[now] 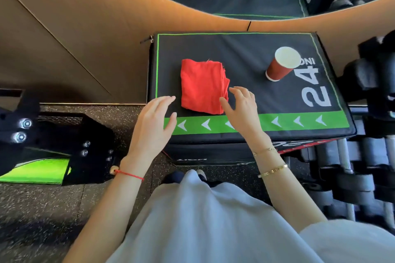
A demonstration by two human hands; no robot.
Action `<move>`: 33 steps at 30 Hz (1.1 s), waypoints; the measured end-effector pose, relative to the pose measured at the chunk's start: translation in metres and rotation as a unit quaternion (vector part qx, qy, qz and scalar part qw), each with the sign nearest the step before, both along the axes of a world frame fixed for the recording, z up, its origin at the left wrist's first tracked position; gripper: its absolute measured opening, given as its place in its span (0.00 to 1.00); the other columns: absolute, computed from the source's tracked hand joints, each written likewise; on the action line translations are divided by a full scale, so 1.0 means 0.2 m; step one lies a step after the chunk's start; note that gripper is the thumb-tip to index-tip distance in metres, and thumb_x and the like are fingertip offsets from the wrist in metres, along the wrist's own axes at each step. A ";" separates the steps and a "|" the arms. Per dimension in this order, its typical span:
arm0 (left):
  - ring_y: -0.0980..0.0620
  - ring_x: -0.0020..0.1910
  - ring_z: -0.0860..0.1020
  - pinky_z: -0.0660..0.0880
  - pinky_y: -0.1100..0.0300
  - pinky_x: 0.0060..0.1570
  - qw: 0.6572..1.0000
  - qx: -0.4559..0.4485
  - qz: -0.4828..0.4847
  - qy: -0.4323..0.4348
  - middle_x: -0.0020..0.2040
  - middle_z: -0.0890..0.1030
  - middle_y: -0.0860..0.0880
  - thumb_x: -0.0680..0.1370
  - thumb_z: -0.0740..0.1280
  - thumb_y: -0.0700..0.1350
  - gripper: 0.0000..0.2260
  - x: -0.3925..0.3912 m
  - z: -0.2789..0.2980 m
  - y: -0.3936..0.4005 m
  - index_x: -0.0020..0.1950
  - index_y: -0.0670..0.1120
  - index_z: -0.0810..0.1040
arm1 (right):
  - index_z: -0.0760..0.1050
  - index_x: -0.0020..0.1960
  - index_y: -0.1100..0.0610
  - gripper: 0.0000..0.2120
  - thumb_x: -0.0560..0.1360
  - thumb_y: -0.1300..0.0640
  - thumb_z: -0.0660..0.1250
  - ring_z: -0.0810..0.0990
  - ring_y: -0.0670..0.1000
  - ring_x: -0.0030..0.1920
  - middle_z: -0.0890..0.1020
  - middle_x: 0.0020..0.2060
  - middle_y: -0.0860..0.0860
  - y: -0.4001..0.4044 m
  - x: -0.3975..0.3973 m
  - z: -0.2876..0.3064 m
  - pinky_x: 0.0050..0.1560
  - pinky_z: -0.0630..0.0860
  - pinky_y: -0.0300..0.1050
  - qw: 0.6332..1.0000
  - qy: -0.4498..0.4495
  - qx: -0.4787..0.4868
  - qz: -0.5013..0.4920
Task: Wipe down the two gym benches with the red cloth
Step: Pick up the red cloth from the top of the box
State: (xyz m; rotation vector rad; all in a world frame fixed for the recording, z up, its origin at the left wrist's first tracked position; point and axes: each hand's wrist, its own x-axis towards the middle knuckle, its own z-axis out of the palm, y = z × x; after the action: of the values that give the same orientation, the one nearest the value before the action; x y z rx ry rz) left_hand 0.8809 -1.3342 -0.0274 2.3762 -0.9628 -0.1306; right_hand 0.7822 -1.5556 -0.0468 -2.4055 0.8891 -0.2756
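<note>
Head view: folded red cloth point(203, 86).

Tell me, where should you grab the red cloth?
Probably the cloth's near right edge, where the folded layers stack loosely. The right hand is open beside that edge, so it could come in from the right and pinch all the layers together. The left hand can steady the other side.

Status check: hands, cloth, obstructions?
Left hand open, beside cloth. Right hand open at its edge. Cloth folded, not gripped. Cup stands clear.
</note>
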 end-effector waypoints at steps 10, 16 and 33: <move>0.49 0.68 0.73 0.67 0.56 0.71 1.000 0.014 -0.012 -0.001 0.67 0.77 0.46 0.81 0.65 0.41 0.18 0.17 -0.03 -0.05 0.70 0.42 0.74 | 0.70 0.65 0.62 0.30 0.75 0.40 0.66 0.67 0.59 0.66 0.71 0.66 0.57 -0.02 0.27 -0.12 0.64 0.65 0.54 0.996 0.080 -0.032 -0.033; 0.50 0.68 0.73 0.66 0.57 0.72 0.999 0.013 -0.033 0.008 0.67 0.77 0.47 0.81 0.65 0.41 0.18 0.22 -0.03 -0.05 0.70 0.42 0.74 | 0.72 0.57 0.63 0.21 0.73 0.49 0.70 0.71 0.60 0.59 0.74 0.57 0.58 0.02 0.34 -0.12 0.59 0.67 0.51 0.996 0.068 -0.026 -0.060; 0.48 0.66 0.75 0.70 0.53 0.70 0.988 -0.001 -0.153 0.012 0.65 0.79 0.46 0.79 0.66 0.39 0.16 0.28 -0.11 -0.02 0.68 0.41 0.77 | 0.76 0.56 0.58 0.15 0.70 0.63 0.73 0.81 0.50 0.45 0.83 0.46 0.53 0.18 0.05 -0.01 0.47 0.77 0.46 0.815 -0.221 0.462 -0.271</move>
State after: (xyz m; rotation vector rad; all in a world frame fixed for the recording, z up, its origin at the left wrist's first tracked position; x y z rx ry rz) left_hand 0.9366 -1.3386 -0.0490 2.2059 -1.3091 -0.2733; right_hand 0.7930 -1.5196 -0.0482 -1.0967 1.1168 -0.4573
